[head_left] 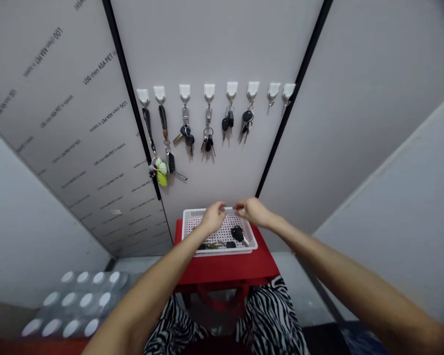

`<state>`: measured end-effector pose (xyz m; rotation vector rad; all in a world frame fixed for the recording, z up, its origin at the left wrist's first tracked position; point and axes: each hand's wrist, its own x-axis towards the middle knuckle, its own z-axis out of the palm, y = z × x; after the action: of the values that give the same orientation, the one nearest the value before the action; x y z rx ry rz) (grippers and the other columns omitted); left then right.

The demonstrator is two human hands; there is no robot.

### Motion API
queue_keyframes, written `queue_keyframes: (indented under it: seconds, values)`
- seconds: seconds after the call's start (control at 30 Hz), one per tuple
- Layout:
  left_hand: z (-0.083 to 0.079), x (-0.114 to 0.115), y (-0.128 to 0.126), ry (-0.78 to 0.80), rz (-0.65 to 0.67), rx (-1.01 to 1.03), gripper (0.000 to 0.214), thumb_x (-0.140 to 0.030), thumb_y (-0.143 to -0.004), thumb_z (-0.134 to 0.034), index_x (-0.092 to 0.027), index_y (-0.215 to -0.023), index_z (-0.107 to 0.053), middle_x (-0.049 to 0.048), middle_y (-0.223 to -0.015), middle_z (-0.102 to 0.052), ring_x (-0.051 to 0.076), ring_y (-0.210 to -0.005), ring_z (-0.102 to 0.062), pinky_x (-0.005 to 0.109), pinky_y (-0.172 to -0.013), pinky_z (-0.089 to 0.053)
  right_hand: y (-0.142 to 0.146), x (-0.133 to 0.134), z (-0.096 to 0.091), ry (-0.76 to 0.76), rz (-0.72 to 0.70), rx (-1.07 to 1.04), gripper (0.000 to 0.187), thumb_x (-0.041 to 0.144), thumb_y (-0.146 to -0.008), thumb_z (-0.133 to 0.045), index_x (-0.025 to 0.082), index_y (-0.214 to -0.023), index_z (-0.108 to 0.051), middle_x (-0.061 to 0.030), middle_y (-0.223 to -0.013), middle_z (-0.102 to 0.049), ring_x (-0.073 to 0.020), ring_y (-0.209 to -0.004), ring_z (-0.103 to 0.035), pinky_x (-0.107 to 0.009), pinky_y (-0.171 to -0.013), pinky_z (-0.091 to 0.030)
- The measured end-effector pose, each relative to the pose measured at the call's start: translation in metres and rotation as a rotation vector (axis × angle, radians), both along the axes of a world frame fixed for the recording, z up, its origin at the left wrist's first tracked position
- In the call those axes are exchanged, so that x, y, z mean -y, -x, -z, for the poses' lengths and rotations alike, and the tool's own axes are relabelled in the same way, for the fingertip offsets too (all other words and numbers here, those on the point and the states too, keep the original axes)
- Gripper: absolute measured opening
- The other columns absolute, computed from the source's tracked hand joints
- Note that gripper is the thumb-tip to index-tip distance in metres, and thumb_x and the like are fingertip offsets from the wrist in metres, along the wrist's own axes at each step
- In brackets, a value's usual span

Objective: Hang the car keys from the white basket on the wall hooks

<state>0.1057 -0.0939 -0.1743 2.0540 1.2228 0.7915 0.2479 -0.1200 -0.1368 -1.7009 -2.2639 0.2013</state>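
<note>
In the head view, a white perforated basket (225, 251) is set toward the far edge of the red counter (225, 270). Inside it, near its right edge, a bunch of keys (238, 233) is seen, with rounded matte black heads and a silver blade pointed at the near right corner. Along the near edge, flatter brass-toned keys (213, 245) are laid beside a black-headed key (230, 244); the things at their left are partly covered by the left forearm.

The left hand (213, 218) is held over the basket's far edge, its fingers half curled toward the thumb. The right hand (255, 212) is held at the far right corner, its fingers bent inward. The hands are parted by a narrow gap. Both grips are loosely curled; because the fingertips are blurred, whether anything small is pinched in either cannot be told.

On the wall panel (214, 49) above, white hooks (209, 92) are fixed in a row, and key sets are hung from six: a strap with pale green and yellow charms (161, 172), a strap with a black fob (170, 161), two sets on silver clips (185, 116), and two black-headed sets (228, 120).
</note>
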Motion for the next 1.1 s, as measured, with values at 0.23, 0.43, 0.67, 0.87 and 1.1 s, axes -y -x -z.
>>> queue_keyframes:
  seconds: [0.23, 0.43, 0.67, 0.87, 1.1]
  values:
    - [0.063, 0.02, 0.015, 0.08, 0.084, -0.07, 0.024, -0.015, -0.064, -0.041, -0.015, -0.086, -0.051, 0.0028, -0.077, -0.057, 0.01, -0.07, -0.051, 0.022, -0.068, -0.039, 0.003, 0.029, 0.056, 0.035, -0.003, 0.309, 0.018, 0.023, -0.063, -0.046, 0.019, -0.077, -0.057, -0.0067, -0.082, -0.057, -0.0189, -0.082, -0.045, -0.028, -0.068, -0.03]
    - [0.059, 0.021, 0.015, 0.062, 0.106, -0.088, 0.024, -0.014, -0.063, -0.04, -0.015, -0.084, -0.051, 0.002, -0.073, -0.058, 0.01, -0.068, -0.051, 0.021, -0.067, -0.038, 0.017, 0.023, 0.06, 0.01, 0.057, 0.356, 0.017, 0.026, -0.068, -0.042, 0.018, -0.075, -0.056, -0.0065, -0.078, -0.056, -0.0183, -0.08, -0.045, -0.029, -0.068, -0.026]
    - [0.061, 0.022, 0.016, 0.082, 0.105, -0.09, 0.024, -0.014, -0.063, -0.039, -0.014, -0.083, -0.052, 0.0032, -0.074, -0.058, 0.01, -0.067, -0.051, 0.021, -0.065, -0.039, 0.017, 0.021, 0.063, -0.034, 0.049, 0.331, 0.019, 0.023, -0.072, -0.036, 0.016, -0.068, -0.054, -0.0056, -0.075, -0.056, -0.0169, -0.076, -0.047, -0.029, -0.068, -0.023]
    - [0.058, 0.025, 0.015, 0.072, 0.096, -0.078, 0.028, -0.015, -0.063, -0.039, -0.014, -0.089, -0.051, 0.0039, -0.078, -0.058, 0.011, -0.069, -0.051, 0.022, -0.067, -0.038, 0.015, 0.025, 0.062, -0.115, 0.071, 0.011, 0.019, 0.023, -0.073, -0.034, 0.016, -0.067, -0.05, -0.0019, -0.07, -0.056, -0.0132, -0.072, -0.046, -0.028, -0.071, -0.024]
    - [0.052, 0.025, 0.017, 0.047, 0.03, 0.125, 0.03, -0.014, -0.064, -0.039, -0.015, -0.091, -0.05, 0.0037, -0.084, -0.056, 0.01, -0.072, -0.05, 0.022, -0.07, -0.038, 0.028, 0.023, 0.065, -0.098, -0.008, -0.417, 0.014, 0.022, -0.071, -0.034, 0.016, -0.066, -0.046, -0.001, -0.062, -0.05, -0.0101, -0.059, -0.044, -0.021, -0.059, -0.033]
